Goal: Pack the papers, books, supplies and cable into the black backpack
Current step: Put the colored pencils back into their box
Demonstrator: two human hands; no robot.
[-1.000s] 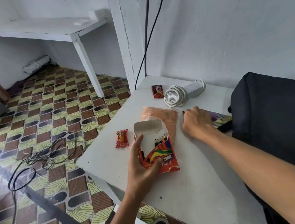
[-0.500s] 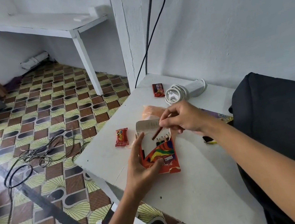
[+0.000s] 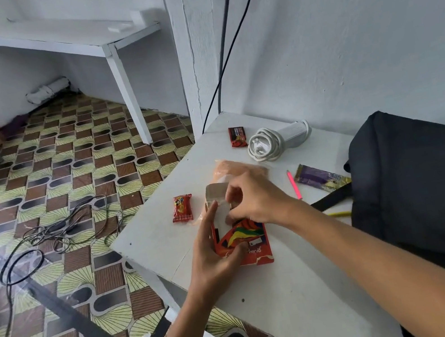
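Note:
My left hand (image 3: 212, 254) grips an orange coloured-pencil box (image 3: 253, 241) with its flap open, above the white table (image 3: 283, 300). At the box mouth, the curled fingers of my right hand (image 3: 253, 197) hide the pencil tips. The black backpack (image 3: 427, 191) lies at the table's right side. A pink pencil (image 3: 294, 185) and a yellow pencil (image 3: 339, 214) lie loose near the backpack strap. A coiled white cable with its adapter (image 3: 270, 142) sits at the back of the table.
A red candy packet (image 3: 182, 208), a small dark red wrapper (image 3: 237, 137), a purple wrapper (image 3: 321, 180) and an orange plastic bag (image 3: 233, 168) lie on the table. Black cords (image 3: 56, 230) tangle on the patterned floor at left. Two black cables (image 3: 227, 48) hang down the wall.
My right hand left the table near the backpack, carried a brown pencil to the box and now rests at the box mouth. My left hand kept holding the box.

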